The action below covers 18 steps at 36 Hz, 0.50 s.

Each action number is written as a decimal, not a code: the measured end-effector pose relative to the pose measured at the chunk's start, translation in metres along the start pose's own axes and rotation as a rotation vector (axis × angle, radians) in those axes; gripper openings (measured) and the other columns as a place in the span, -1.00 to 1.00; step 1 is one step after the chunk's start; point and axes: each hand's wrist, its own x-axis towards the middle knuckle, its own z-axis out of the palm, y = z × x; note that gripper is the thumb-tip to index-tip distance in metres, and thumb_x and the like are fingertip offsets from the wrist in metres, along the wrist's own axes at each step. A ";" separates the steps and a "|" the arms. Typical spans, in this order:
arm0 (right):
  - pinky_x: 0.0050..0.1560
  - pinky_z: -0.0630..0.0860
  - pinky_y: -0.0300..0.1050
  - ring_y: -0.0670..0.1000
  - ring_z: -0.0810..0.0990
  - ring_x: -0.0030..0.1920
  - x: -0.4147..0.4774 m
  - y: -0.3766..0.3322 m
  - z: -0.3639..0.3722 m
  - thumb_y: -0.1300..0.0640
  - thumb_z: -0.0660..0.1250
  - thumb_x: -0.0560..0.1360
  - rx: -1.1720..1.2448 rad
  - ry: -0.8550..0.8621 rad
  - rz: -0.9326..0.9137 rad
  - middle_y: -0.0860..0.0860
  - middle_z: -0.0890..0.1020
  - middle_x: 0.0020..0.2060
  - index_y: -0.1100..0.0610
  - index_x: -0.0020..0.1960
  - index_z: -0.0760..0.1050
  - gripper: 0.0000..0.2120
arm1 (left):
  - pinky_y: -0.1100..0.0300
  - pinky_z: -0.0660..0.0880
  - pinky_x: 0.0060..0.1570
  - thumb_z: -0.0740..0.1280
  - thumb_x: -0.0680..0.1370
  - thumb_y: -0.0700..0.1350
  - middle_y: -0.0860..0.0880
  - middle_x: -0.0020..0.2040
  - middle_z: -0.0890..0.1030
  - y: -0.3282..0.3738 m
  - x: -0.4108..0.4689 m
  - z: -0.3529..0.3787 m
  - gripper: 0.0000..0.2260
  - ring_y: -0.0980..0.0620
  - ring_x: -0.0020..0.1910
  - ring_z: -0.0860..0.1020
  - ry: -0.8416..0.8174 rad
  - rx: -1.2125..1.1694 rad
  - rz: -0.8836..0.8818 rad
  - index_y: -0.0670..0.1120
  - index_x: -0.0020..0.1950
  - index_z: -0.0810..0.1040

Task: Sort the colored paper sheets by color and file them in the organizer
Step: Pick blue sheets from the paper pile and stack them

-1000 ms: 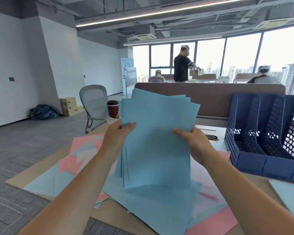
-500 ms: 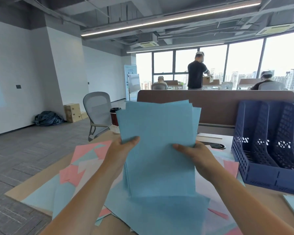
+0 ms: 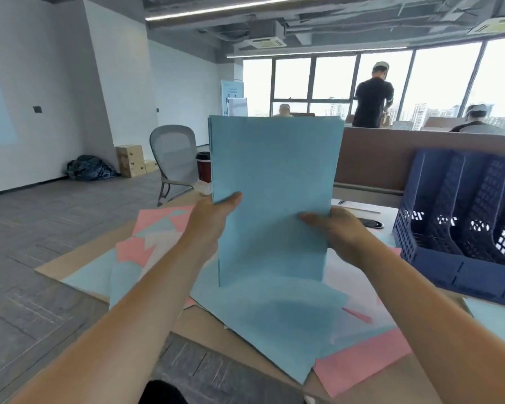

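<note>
The blue stack (image 3: 274, 176) stands upright at frame centre, its bottom edge on loose blue sheets (image 3: 274, 322) across the table (image 3: 239, 354). There is open table between it and the navy organizer (image 3: 461, 266) at right. The stack's edges look squared. The left hand (image 3: 213, 220) and right hand (image 3: 341, 231) each grip one side. One stack, one organizer; several pink sheets (image 3: 362, 363) lie scattered.
</note>
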 end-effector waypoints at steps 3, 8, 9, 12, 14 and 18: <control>-0.07 0.63 -0.01 0.10 0.71 -0.04 0.001 0.003 0.004 0.18 0.44 0.50 -0.152 0.083 0.017 0.09 0.72 0.00 0.18 0.13 0.65 -0.78 | -0.12 0.49 0.26 0.45 0.42 -0.06 -0.02 0.11 0.69 0.002 -0.013 -0.002 -0.66 -0.06 0.13 0.64 -0.016 0.037 -0.003 -0.07 0.18 0.62; -0.17 0.59 -0.12 0.07 0.67 -0.15 -0.004 0.010 0.017 0.17 0.45 0.44 -0.544 0.134 0.027 0.08 0.70 -0.11 0.16 -0.03 0.66 -0.88 | -0.05 0.50 0.08 0.35 0.35 -0.11 -0.09 0.03 0.67 -0.013 -0.034 -0.010 -0.81 -0.14 0.02 0.63 0.017 0.180 -0.093 0.01 -0.07 0.65; -0.13 0.57 -0.11 0.10 0.66 -0.11 -0.005 0.012 0.019 0.16 0.44 0.45 -0.648 0.115 0.040 0.11 0.69 -0.10 0.19 -0.02 0.67 -0.85 | -0.04 0.50 0.03 0.33 0.34 -0.10 -0.14 0.01 0.66 -0.017 -0.040 -0.010 -0.81 -0.17 -0.02 0.62 0.027 0.218 -0.119 0.00 -0.09 0.64; -0.08 0.52 -0.07 0.18 0.63 -0.03 -0.008 0.027 0.026 0.15 0.40 0.47 -0.851 0.075 0.120 0.18 0.65 -0.03 0.30 0.05 0.62 -0.76 | 0.07 0.42 -0.12 0.28 0.45 -0.16 -0.15 -0.14 0.58 -0.036 -0.058 -0.010 -0.90 -0.09 -0.16 0.55 0.058 0.336 -0.201 -0.10 -0.11 0.58; -0.12 0.48 -0.09 0.18 0.60 -0.04 -0.008 0.044 0.031 0.17 0.35 0.48 -0.932 0.050 0.148 0.20 0.63 0.01 0.31 0.06 0.59 -0.76 | 0.15 0.34 -0.20 0.23 0.50 -0.21 -0.14 -0.24 0.51 -0.050 -0.069 -0.008 -0.91 -0.04 -0.25 0.48 0.075 0.424 -0.233 -0.15 -0.17 0.51; -0.11 0.41 -0.15 0.16 0.57 0.02 -0.004 0.077 0.040 0.20 0.27 0.49 -1.069 -0.033 0.157 0.16 0.61 0.09 0.24 0.04 0.54 -0.83 | 0.28 0.23 -0.50 0.19 0.55 -0.27 0.02 -0.44 0.39 -0.065 -0.085 -0.006 -0.71 0.05 -0.44 0.34 0.083 0.575 -0.250 -0.07 -0.38 0.35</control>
